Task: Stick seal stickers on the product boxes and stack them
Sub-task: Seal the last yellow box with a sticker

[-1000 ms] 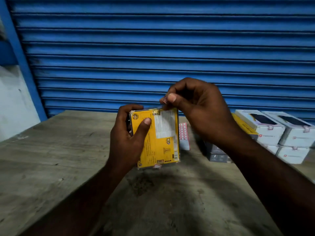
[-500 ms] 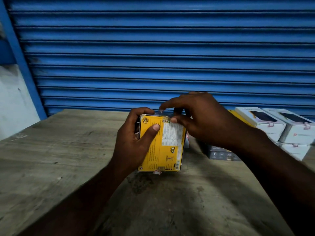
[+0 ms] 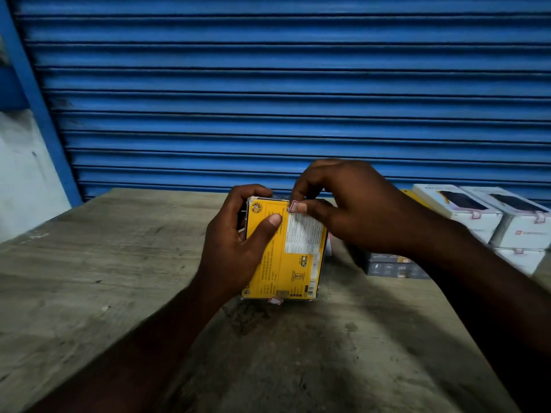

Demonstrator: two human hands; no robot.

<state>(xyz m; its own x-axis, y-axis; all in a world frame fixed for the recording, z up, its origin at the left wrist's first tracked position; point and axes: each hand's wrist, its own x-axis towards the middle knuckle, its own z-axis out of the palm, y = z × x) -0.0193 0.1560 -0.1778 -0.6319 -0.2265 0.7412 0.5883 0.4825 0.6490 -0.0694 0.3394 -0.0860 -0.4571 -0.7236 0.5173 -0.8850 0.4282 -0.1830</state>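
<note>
Our left hand [image 3: 238, 248] gripped the yellow box [image 3: 295, 263] by its left side and held it upright between both hands. We judged the box light and stiff, good to hold by the edges. Our right hand [image 3: 351, 210] pinched the seal sticker [image 3: 293, 206] onto its top edge. To the right, the stacked white boxes [image 3: 492, 216] stood near, so we judged there was more room on the left.

At your 12 o'clock a blue ribbed roller shutter [image 3: 268, 84] fills the view. At 10 o'clock you have its blue post [image 3: 32, 90] and a pale wall [image 3: 26, 189]. A worn, dimly lit wooden table [image 3: 104, 278] spreads toward 6 o'clock.
</note>
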